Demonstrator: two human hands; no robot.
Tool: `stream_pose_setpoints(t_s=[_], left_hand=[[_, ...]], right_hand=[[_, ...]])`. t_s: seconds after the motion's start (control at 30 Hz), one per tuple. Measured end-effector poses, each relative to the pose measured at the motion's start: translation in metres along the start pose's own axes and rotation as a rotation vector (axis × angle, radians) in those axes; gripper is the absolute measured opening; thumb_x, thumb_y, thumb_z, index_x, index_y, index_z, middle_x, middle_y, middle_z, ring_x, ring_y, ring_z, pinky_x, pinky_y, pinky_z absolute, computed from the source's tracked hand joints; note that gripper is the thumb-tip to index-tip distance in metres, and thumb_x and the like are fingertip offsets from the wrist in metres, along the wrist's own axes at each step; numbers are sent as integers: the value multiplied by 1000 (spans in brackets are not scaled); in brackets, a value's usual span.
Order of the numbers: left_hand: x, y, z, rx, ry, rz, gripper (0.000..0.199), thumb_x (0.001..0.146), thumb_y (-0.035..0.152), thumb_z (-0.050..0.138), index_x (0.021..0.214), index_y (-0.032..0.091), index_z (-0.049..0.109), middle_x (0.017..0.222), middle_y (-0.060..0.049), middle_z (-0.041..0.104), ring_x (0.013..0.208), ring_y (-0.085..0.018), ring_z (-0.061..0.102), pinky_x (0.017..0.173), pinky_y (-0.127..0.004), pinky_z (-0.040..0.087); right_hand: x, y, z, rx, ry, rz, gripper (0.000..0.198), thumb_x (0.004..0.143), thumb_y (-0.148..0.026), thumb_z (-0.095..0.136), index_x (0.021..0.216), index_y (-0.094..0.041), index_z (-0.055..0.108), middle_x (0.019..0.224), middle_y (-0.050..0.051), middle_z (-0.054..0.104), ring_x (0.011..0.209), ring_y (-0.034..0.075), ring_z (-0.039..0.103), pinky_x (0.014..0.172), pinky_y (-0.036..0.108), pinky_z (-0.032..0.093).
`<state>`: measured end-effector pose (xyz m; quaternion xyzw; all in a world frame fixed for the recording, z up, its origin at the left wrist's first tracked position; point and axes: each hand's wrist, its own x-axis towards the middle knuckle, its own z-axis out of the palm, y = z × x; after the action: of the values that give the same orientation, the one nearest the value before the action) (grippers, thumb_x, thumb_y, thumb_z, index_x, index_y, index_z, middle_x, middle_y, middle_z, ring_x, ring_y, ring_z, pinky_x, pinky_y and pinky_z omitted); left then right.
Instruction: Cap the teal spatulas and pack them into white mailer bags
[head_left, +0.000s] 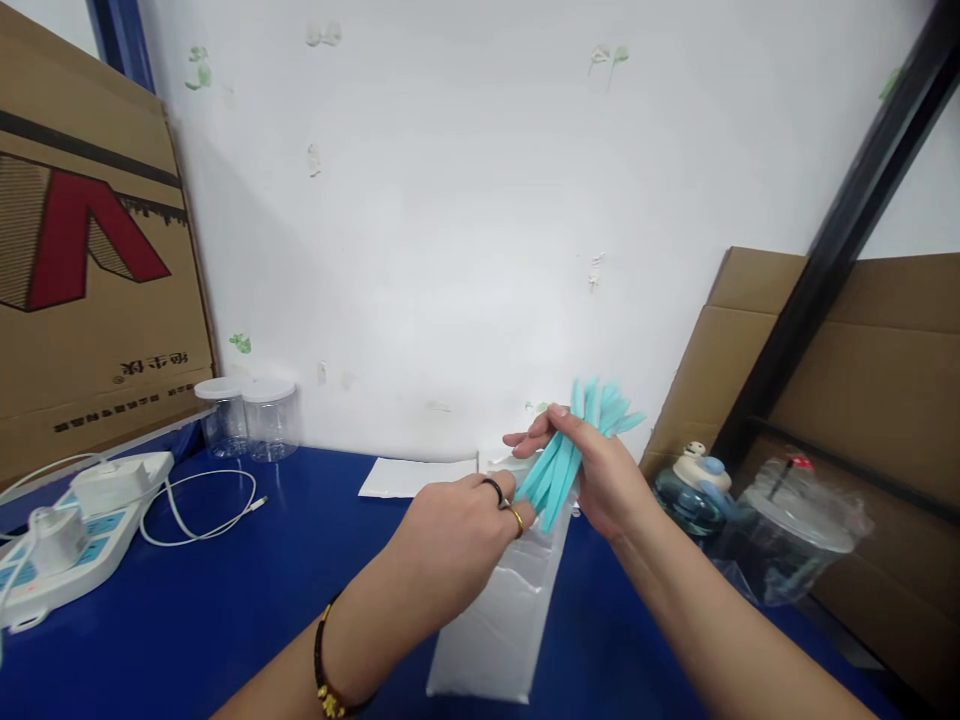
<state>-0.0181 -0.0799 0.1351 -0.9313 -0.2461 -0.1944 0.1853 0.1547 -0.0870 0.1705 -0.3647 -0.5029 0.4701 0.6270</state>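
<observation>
A bundle of flat turquoise strips (559,475) slants across my right hand (600,465), its tips fanned out above the thumb. The right thumb presses on the bundle, while some fingers of that hand stretch to the left behind it. My left hand (465,535), with a black ring and a gold ring, is closed at the lower left ends of the strips. Its fingertips are partly hidden, and the strips' ends disappear there. Under both hands a long, clear plastic bag (487,640) lies flat on the blue table (322,600).
A white sheet (420,477) lies by the wall. Two clear lidded jars (270,420), a white cable (180,510) and a power strip (97,560) are on the left. To the right stand a blue glass vessel (690,495), a plastic-wrapped tub (787,530) and cardboard (862,400).
</observation>
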Motion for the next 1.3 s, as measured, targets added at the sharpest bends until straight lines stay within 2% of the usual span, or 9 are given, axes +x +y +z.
stream_pose_setpoints(t_s=[0.13,0.43,0.6,0.7,0.77,0.9,1.0,1.13,1.3], left_hand=[[0,1,5,-53,10,102,24,81,14,51,95,31,58,83,0,49,72,-15,49,48,-22,31],[1,7,2,-197,-24,115,27,81,9,46,90,31,60,92,1,49,69,-12,47,50,-21,32],[0,7,-7,-466,29,10,20,89,18,40,92,25,59,89,1,51,69,-10,50,61,-21,41],[-2,5,-8,-574,71,-42,18,87,18,45,96,25,59,87,1,50,75,-10,51,65,-20,42],[-1,6,-7,-563,85,-49,18,86,18,46,94,25,60,87,1,49,75,-10,51,63,-20,42],[1,10,-3,-524,143,-60,20,88,19,43,94,24,61,91,-1,49,77,-11,51,64,-22,44],[-1,10,1,-549,197,-81,19,88,18,44,96,22,60,91,-2,50,82,-13,51,69,-24,45],[-6,9,7,-580,245,-109,18,87,16,46,97,21,61,87,-2,50,79,-12,50,68,-24,45],[-8,13,11,-403,345,-49,23,88,13,41,88,20,63,79,-2,50,73,-13,47,66,-26,43]], right_hand=[[1,-11,-3,6,-17,21,27,79,-43,61,72,-18,62,63,5,71,94,29,65,86,39,46],[0,-13,-4,-42,74,-58,25,79,-43,60,72,-19,62,62,3,71,88,27,66,81,37,46],[-13,-8,-3,-108,2,-214,29,80,-46,58,68,-20,63,60,3,69,85,26,66,83,40,46],[-21,-9,-6,-142,-74,-171,31,81,-46,57,65,-20,64,58,4,67,92,28,64,87,42,44],[-23,-10,-8,-149,-85,-106,31,83,-44,56,66,-20,64,66,5,70,101,28,59,89,43,43],[-21,-9,-5,-246,-128,15,32,82,-42,58,63,-18,66,104,6,67,111,27,52,94,40,37],[-21,-13,-3,-234,-159,68,34,81,-44,58,64,-17,67,101,7,67,107,27,54,91,39,40],[-23,-24,-5,-241,-47,-17,30,80,-43,60,64,-18,66,97,6,66,105,26,53,79,32,44],[-25,-21,-7,-302,-69,-25,26,80,-40,61,67,-18,68,90,6,64,107,26,50,77,29,44]])
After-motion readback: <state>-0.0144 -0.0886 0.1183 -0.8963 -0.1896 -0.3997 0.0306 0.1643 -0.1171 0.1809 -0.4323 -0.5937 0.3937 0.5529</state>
